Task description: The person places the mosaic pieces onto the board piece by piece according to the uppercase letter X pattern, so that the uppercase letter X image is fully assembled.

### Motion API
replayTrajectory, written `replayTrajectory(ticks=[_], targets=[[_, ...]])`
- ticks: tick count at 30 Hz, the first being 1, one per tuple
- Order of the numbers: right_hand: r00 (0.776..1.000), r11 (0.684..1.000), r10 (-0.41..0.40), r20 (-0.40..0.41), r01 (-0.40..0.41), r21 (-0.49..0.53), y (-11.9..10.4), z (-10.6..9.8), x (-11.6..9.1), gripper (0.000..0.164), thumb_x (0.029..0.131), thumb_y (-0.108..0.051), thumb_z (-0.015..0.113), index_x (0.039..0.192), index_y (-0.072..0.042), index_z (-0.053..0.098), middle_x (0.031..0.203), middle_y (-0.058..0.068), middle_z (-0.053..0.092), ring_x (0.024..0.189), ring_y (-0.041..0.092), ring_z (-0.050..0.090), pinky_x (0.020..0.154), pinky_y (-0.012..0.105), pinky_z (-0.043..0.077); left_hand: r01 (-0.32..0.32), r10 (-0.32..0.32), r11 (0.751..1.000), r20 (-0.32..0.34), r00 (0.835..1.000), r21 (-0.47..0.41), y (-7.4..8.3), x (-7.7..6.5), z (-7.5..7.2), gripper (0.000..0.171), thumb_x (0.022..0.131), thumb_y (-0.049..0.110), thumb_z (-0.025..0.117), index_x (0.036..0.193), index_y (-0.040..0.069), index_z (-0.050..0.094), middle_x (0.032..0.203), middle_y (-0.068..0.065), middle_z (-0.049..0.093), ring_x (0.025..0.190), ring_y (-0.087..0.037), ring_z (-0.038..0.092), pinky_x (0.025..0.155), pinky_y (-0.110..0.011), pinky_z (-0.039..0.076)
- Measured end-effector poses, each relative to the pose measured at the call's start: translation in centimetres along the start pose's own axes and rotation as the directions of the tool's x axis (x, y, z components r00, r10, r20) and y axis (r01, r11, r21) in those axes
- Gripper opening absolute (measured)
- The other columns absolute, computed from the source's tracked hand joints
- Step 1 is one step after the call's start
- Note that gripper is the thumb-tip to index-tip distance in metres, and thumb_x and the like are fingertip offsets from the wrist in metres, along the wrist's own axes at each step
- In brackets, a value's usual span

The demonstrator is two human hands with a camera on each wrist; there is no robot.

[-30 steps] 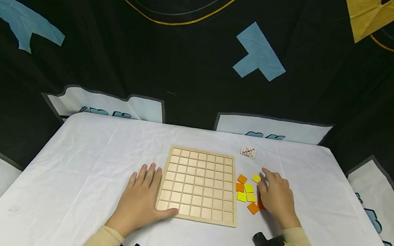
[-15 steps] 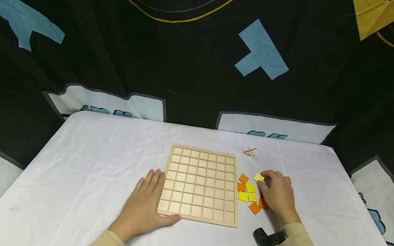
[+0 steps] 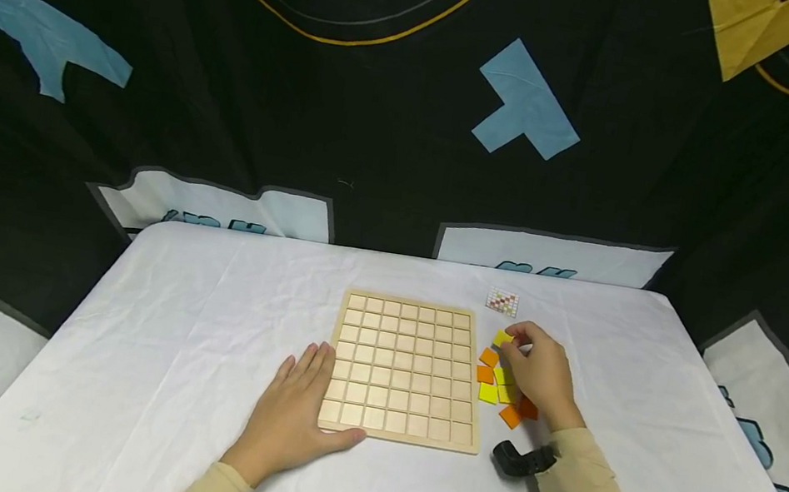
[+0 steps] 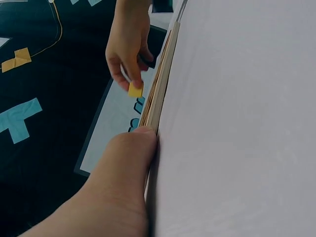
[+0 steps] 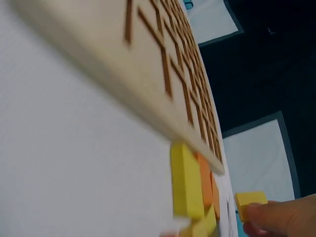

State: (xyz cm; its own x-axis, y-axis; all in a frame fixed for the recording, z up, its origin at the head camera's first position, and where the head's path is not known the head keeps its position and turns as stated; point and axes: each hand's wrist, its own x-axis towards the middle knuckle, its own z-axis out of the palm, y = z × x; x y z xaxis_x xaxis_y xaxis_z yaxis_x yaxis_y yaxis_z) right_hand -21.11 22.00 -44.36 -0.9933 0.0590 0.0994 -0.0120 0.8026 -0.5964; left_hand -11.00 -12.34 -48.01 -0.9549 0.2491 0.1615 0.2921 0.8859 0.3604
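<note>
A wooden grid board (image 3: 407,370) lies on the white-covered table. Along its left side rests my left hand (image 3: 283,415), fingers straight and thumb against the near edge; the left wrist view shows that thumb touching the board's side. My right hand (image 3: 543,376) pinches a yellow square tile (image 3: 502,339) between thumb and fingers, right of the board's upper part. In the left wrist view this yellow tile (image 4: 135,90) appears raised off the table. Below that hand lie loose orange tiles (image 3: 489,357) and yellow tiles (image 3: 488,393), some partly covered by the hand.
A small printed card (image 3: 503,302) with a coloured grid pattern lies beyond the tiles. White cloth (image 3: 203,312) covers the table. Behind it hangs a black curtain (image 3: 380,135) with blue and yellow shapes.
My right hand has taken hold of the farthest yellow tile and carried it left and slightly away from me. My left hand stays beside the board, and the view has shifted slightly.
</note>
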Motion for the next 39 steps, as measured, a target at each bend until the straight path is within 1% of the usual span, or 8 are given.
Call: replayTrajectory(ticks=[5,11,13,19,30,34,36,39], targets=[[0.998,0.997,-0.007,0.057,0.002,0.073,-1.4,1.2,0.8,0.020,0.096,-0.020,0.065,0.113,-0.011,0.066,0.099,0.008,0.064,0.077,0.020,0.056,0.063,0.027,0.044,-0.004,0.004,1.000,0.006,1.000,-0.009,0.1,-0.1,0.1,0.120,0.076,0.081,0.058,0.155,-0.003,0.024,0.164,-0.017,0.022,0.154,-0.032,0.018,0.125,-0.053,0.014],[0.993,0.988,-0.073,0.094,0.060,0.140,-3.6,2.8,1.6,0.017,0.095,-0.018,0.067,0.111,-0.012,0.068,0.096,0.006,0.064,0.074,0.018,0.058,0.061,0.027,0.047,-0.021,0.021,1.000,-0.010,1.000,-0.001,0.0,-0.2,0.1,0.119,0.076,0.081,0.059,0.154,-0.004,0.027,0.163,-0.018,0.023,0.154,-0.032,0.019,0.125,-0.054,0.013],[0.990,0.986,-0.092,0.108,0.076,0.149,-4.3,3.5,1.8,0.017,0.094,-0.019,0.068,0.110,-0.013,0.068,0.094,0.005,0.065,0.077,0.017,0.059,0.064,0.027,0.047,-0.024,0.024,1.000,-0.009,1.000,0.006,0.0,-0.2,0.1,0.119,0.076,0.081,0.059,0.154,-0.004,0.027,0.163,-0.017,0.023,0.154,-0.032,0.019,0.125,-0.053,0.013],[0.978,0.973,-0.144,0.149,0.113,0.199,-6.3,5.5,2.6,0.015,0.093,-0.018,0.070,0.107,-0.014,0.070,0.093,0.002,0.067,0.085,0.017,0.062,0.073,0.029,0.047,-0.019,0.019,1.000,-0.001,1.000,0.009,-0.1,-0.3,0.0,0.120,0.075,0.080,0.061,0.155,-0.003,0.026,0.164,-0.016,0.023,0.154,-0.031,0.019,0.125,-0.052,0.017],[0.951,0.938,-0.229,0.209,0.158,0.308,-9.5,8.2,3.0,0.013,0.093,-0.018,0.070,0.106,-0.015,0.070,0.095,0.001,0.069,0.085,0.016,0.062,0.078,0.030,0.050,-0.015,0.015,1.000,0.016,1.000,0.008,0.0,-0.3,-0.3,0.120,0.075,0.077,0.063,0.155,-0.002,0.023,0.165,-0.014,0.022,0.154,-0.029,0.020,0.125,-0.048,0.020],[0.940,0.925,-0.267,0.214,0.188,0.329,-10.5,9.1,3.0,0.011,0.093,-0.016,0.071,0.104,-0.015,0.071,0.093,0.000,0.069,0.086,0.016,0.063,0.084,0.034,0.053,-0.015,0.015,1.000,0.025,1.000,0.014,0.0,-0.3,-0.3,0.120,0.076,0.078,0.062,0.155,-0.002,0.023,0.165,-0.015,0.021,0.154,-0.029,0.019,0.125,-0.049,0.020],[0.934,0.924,-0.282,0.217,0.204,0.323,-10.9,9.5,2.9,0.011,0.093,-0.015,0.071,0.104,-0.015,0.071,0.093,-0.001,0.069,0.088,0.014,0.064,0.088,0.034,0.054,-0.016,0.015,1.000,0.028,0.999,0.015,0.0,-0.3,-0.3,0.119,0.076,0.078,0.061,0.155,-0.002,0.023,0.165,-0.015,0.021,0.154,-0.029,0.019,0.125,-0.049,0.020],[0.930,0.927,-0.299,0.216,0.229,0.298,-11.4,10.1,2.9,0.011,0.092,-0.015,0.071,0.103,-0.015,0.071,0.090,-0.002,0.069,0.088,0.013,0.064,0.090,0.034,0.054,-0.014,0.014,1.000,0.030,0.999,0.012,-0.1,-0.3,-0.4,0.119,0.076,0.078,0.061,0.156,-0.002,0.022,0.165,-0.015,0.021,0.154,-0.029,0.019,0.125,-0.049,0.020]])
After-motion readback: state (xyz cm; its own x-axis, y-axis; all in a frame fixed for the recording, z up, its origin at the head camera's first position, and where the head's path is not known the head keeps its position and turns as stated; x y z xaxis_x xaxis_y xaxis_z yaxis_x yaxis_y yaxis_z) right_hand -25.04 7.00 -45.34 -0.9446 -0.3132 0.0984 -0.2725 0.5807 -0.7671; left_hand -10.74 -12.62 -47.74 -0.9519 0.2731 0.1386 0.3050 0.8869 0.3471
